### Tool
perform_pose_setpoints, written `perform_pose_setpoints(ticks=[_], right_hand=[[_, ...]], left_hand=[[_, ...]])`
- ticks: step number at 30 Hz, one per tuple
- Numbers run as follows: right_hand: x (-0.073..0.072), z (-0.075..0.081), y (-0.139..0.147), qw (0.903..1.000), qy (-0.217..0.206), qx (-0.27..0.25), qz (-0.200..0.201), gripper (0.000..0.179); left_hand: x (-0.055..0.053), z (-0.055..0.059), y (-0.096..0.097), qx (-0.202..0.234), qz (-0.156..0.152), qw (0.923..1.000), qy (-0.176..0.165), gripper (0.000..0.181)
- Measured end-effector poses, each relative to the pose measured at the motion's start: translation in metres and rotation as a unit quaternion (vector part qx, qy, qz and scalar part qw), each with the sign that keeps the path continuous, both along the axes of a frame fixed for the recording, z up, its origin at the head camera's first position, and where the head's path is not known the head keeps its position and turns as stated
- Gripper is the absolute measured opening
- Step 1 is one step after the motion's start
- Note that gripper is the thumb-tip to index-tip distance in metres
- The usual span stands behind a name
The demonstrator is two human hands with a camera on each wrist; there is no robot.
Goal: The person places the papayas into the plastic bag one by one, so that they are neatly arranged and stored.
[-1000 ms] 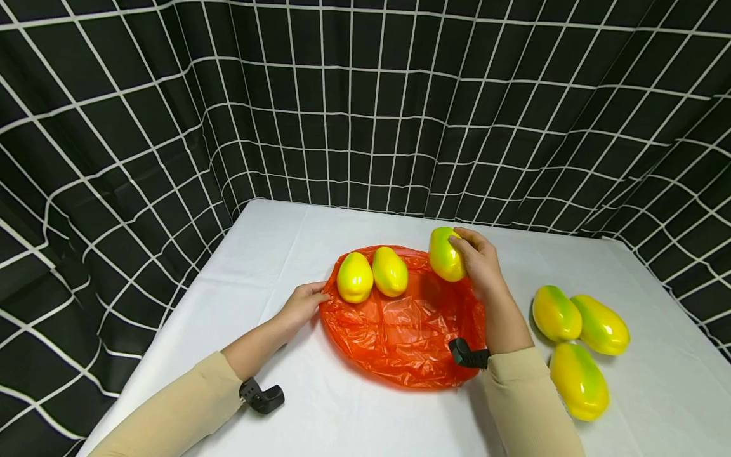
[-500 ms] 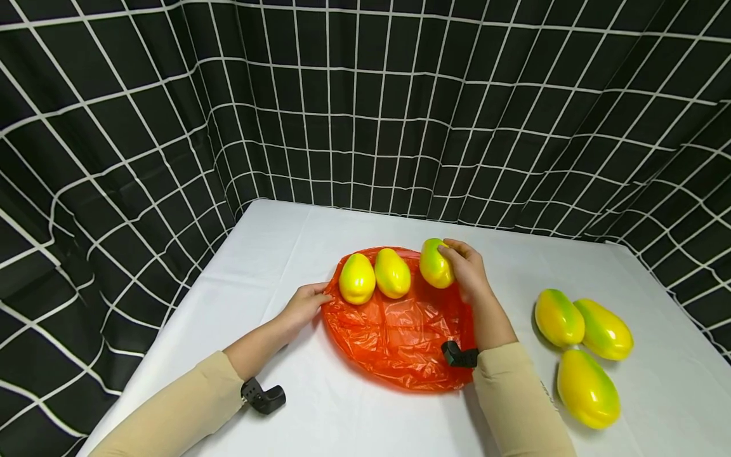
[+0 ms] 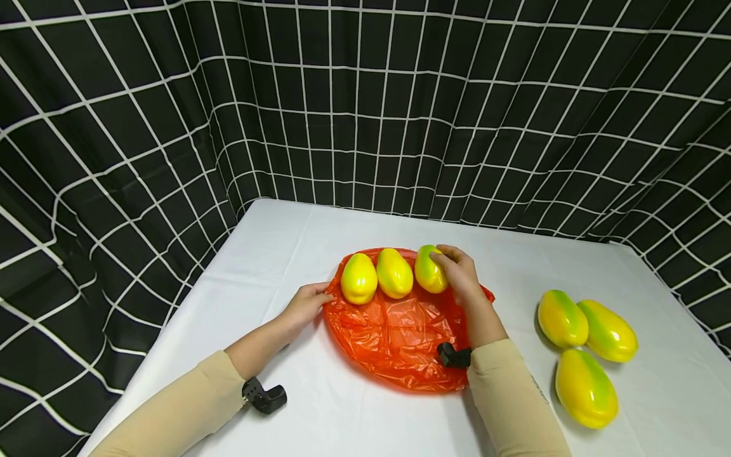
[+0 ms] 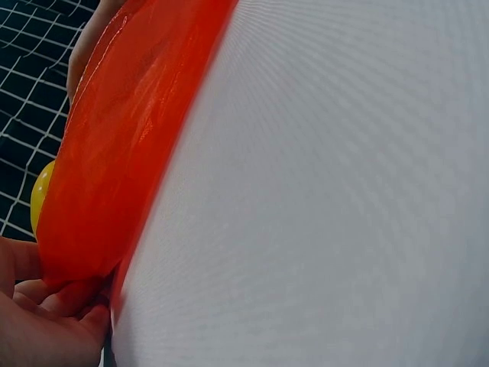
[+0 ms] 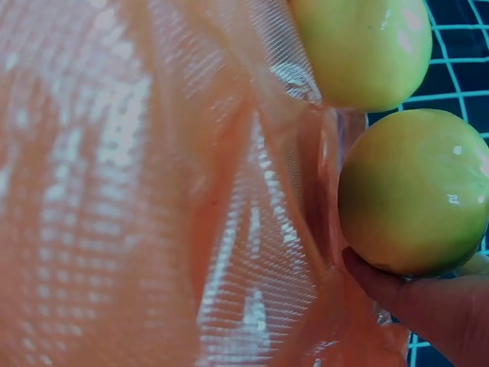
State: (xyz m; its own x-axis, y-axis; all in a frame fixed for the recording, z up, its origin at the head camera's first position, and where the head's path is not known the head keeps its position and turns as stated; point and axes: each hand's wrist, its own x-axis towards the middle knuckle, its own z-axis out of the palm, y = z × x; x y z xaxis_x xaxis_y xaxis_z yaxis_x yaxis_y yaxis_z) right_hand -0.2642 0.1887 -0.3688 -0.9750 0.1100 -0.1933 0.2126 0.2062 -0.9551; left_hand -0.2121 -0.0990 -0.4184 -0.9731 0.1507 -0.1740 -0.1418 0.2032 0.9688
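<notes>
A red plastic bag lies spread on the table in the head view. Two glossy yellow mangoes, a left one and a middle one, rest side by side along its far part. My left hand pinches the bag's left rim; the left wrist view shows the red film between finger and thumb. A third mango, yellow-green, is in the grip of my right hand at the bag's far right. In the right wrist view a fingertip touches the underside of this mango.
Three more mangoes, a far-left one, a right one and a near one, lie right of my right forearm. A white cloth covers the table. A black gridded curtain stands behind it.
My right hand has moved left and slightly nearer with the third mango, bringing it close beside the middle mango. My left hand keeps its hold on the bag rim.
</notes>
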Motion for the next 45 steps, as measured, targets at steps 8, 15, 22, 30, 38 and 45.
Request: perform_pose_setpoints(ticks=[8,15,22,30,38,45], right_hand=[[-0.002,-0.007,0.0,0.9998,-0.004,0.018,0.005,0.052],[-0.004,-0.012,-0.002,0.9995,-0.009,0.029,0.009,0.053],[-0.004,-0.016,-0.003,0.9994,-0.015,0.031,0.005,0.052],[-0.005,-0.018,-0.004,0.9994,-0.007,0.032,0.009,0.052],[-0.004,-0.017,-0.002,0.9983,-0.015,0.054,0.019,0.054],[-0.002,-0.012,0.0,0.9952,0.01,0.095,0.021,0.055]], left_hand=[[-0.001,-0.001,0.001,-0.001,0.001,1.0,0.006,0.043],[-0.002,-0.002,0.001,0.0,0.002,1.0,0.001,0.043],[0.0,-0.002,0.002,-0.004,0.004,1.0,-0.003,0.043],[-0.001,-0.002,0.002,-0.002,0.004,1.0,-0.004,0.042],[-0.002,-0.003,0.002,0.003,0.001,1.0,-0.003,0.043],[-0.002,-0.003,0.001,0.0,-0.004,1.0,-0.005,0.043]])
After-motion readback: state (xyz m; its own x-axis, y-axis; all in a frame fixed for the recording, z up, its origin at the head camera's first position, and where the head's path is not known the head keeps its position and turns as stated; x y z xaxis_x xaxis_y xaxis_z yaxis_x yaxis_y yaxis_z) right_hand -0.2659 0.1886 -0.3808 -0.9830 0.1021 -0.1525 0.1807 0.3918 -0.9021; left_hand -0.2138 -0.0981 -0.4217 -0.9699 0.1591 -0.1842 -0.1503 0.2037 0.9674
